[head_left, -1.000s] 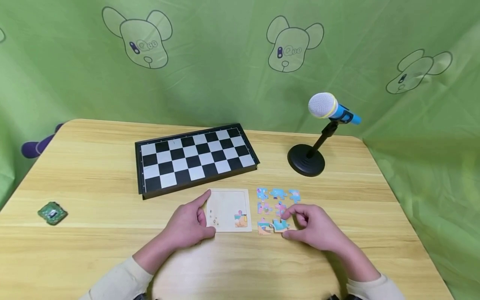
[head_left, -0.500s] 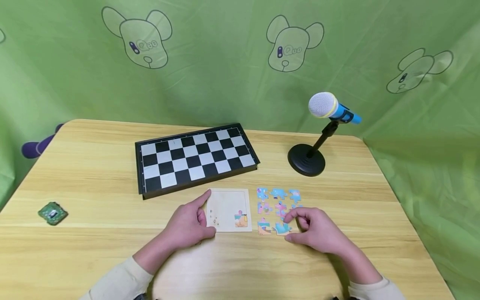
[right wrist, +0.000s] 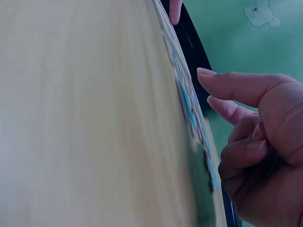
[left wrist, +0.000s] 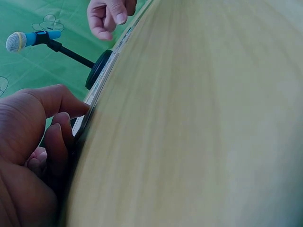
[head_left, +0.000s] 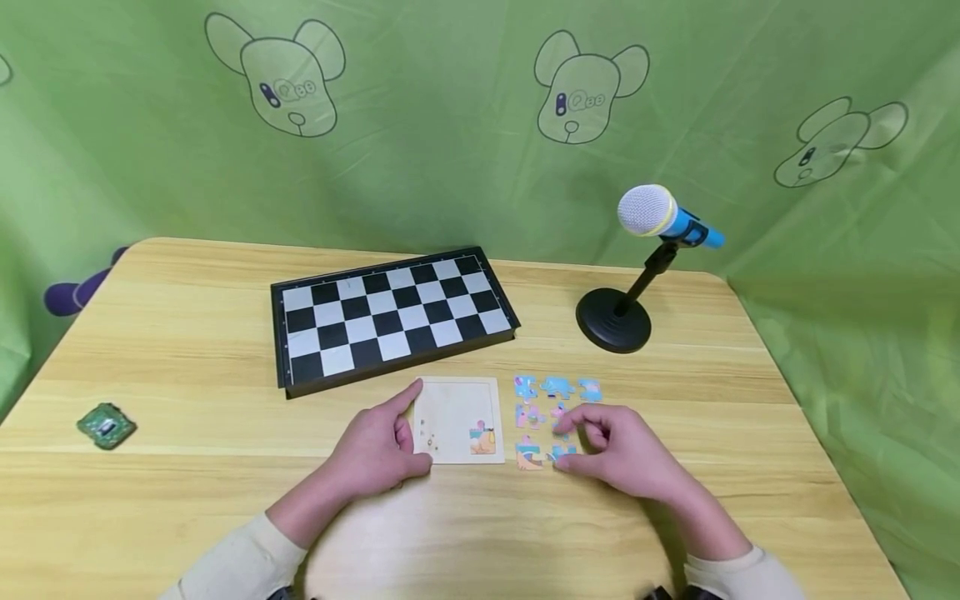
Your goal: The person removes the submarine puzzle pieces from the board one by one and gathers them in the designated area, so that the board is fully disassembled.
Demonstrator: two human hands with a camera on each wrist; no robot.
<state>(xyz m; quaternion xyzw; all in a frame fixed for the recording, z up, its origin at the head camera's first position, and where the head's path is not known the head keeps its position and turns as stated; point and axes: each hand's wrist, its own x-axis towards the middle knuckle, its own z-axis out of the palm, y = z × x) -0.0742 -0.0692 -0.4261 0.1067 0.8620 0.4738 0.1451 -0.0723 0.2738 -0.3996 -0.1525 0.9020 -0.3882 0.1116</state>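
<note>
A square cream puzzle board (head_left: 450,408) lies flat on the table, with one printed jigsaw piece (head_left: 482,440) in its lower right corner. My left hand (head_left: 375,450) holds the board by its left side, index finger at the far corner and thumb at the near one. To the right lie several loose jigsaw pieces (head_left: 527,415) in rows, blue and pink. My right hand (head_left: 630,450) hovers over the nearer pieces, thumb and index finger apart. In the right wrist view nothing sits between those fingertips (right wrist: 207,72). The hand hides part of the middle and near rows.
Behind the puzzle lies a black-and-white chessboard (head_left: 390,321). A toy microphone (head_left: 651,212) on a black stand (head_left: 613,321) is at the back right. A small green packet (head_left: 107,426) rests at the far left. A green curtain (head_left: 450,167) surrounds the table.
My right hand draws back slightly to the right off the near-row piece, then shifts left and a little away from me over the pieces. The left hand and board stay still.
</note>
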